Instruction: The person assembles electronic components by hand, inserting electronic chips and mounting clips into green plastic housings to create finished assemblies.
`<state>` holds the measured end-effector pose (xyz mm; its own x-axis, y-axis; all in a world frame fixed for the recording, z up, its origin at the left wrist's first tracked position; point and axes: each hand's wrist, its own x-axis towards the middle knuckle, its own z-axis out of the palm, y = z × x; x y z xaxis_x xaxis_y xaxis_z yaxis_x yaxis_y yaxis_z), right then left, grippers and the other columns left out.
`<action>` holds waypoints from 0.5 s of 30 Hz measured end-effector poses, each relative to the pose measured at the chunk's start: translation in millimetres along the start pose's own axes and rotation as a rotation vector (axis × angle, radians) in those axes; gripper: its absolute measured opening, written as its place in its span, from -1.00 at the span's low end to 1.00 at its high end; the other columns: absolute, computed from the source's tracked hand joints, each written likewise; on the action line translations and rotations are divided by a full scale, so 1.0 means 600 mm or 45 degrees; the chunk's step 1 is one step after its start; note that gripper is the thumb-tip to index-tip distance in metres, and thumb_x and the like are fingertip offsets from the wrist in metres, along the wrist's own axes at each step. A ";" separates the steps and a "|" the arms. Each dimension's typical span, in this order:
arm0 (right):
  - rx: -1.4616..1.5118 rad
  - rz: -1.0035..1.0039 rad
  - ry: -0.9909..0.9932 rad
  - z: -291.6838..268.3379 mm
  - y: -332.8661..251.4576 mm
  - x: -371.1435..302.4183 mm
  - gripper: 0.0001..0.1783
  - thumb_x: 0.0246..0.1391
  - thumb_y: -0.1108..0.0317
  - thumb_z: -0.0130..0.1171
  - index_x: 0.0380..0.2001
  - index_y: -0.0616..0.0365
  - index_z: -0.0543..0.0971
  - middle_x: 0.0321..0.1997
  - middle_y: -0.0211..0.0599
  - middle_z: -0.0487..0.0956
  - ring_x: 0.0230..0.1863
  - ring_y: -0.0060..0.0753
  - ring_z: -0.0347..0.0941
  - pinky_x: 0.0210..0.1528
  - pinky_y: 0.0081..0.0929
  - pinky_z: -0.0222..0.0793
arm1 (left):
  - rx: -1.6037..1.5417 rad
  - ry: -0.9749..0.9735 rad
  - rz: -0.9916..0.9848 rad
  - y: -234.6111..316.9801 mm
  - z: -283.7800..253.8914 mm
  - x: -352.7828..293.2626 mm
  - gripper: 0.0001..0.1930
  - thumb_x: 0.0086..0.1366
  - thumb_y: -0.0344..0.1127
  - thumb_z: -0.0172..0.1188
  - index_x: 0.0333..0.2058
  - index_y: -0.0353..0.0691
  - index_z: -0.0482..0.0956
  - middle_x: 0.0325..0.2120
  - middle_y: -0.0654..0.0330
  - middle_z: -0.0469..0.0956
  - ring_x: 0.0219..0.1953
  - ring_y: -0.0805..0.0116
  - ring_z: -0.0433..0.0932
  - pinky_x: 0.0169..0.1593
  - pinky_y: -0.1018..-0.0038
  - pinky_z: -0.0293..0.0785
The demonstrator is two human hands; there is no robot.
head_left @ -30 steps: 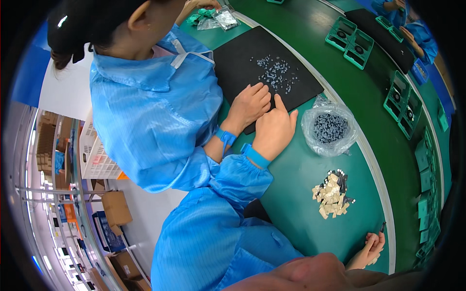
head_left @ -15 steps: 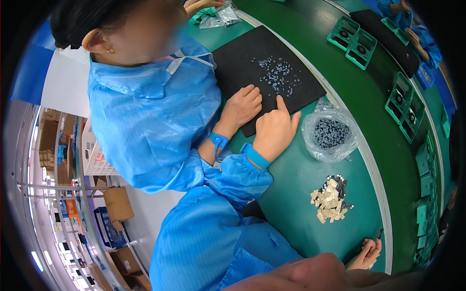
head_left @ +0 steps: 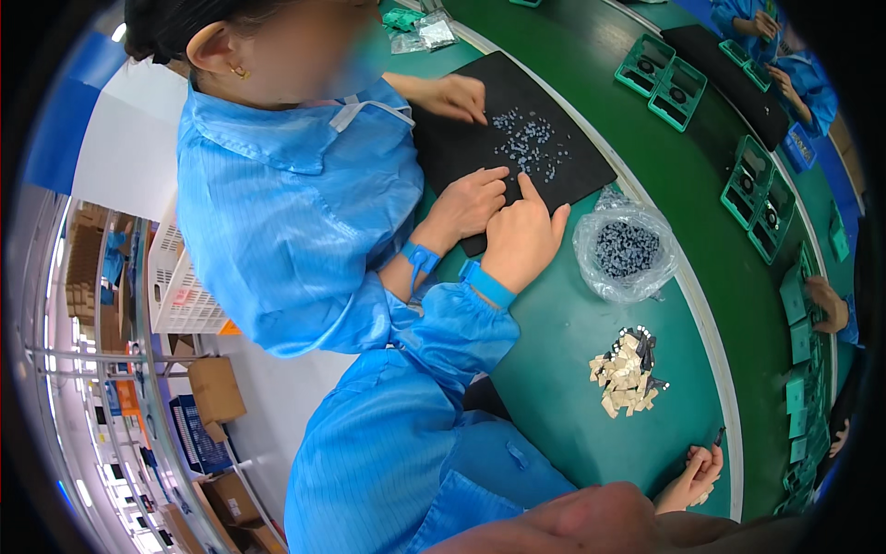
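My left hand (head_left: 524, 235), in a blue sleeve and blue wrist strap, points with its index finger at small grey-blue pieces (head_left: 533, 140) scattered on a black mat (head_left: 461, 78). Its thumb sticks out, the other fingers curl, and nothing is visible in it. Beside it a co-worker's hand (head_left: 471, 200) reaches a finger to the mat, and their other hand (head_left: 454, 96) hovers at the pile's left. At the lower right, my right hand (head_left: 694, 478) pinches a small black part (head_left: 721, 434). Nearby lies a heap of cream and black pieces (head_left: 628, 374).
A clear plastic bag (head_left: 628, 249) of dark small pieces stands right of the mat. Past the green table's (head_left: 554, 342) pale edge runs a green belt carrying open green cases (head_left: 660, 83). The co-worker (head_left: 295, 203) sits close on my left. Other workers' hands show at the far right.
The co-worker's far hand has come over the mat, and their near hand now stretches a finger toward the pieces. A hand has appeared by the green cases at right. My hands barely moved.
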<state>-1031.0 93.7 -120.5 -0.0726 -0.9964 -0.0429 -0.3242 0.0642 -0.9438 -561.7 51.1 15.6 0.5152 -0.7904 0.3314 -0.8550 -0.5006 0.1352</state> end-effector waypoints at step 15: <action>0.232 -0.085 0.081 0.016 -0.032 -0.008 -0.68 0.34 0.46 -0.01 0.11 0.31 0.36 -0.33 -0.39 0.45 -0.20 -0.55 0.37 -0.04 -0.56 0.31 | -0.097 -0.155 -0.116 0.023 -0.021 -0.026 -0.16 0.29 0.07 0.17 0.15 -0.75 0.22 -0.54 -0.15 0.61 -0.53 -0.08 0.63 -0.45 0.13 0.56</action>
<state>-1015.2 96.9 -105.6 -0.1180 -0.9923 0.0370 -0.1548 -0.0184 -0.9878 -582.0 61.1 24.2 0.5900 -0.7823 0.1999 -0.8043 -0.5475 0.2311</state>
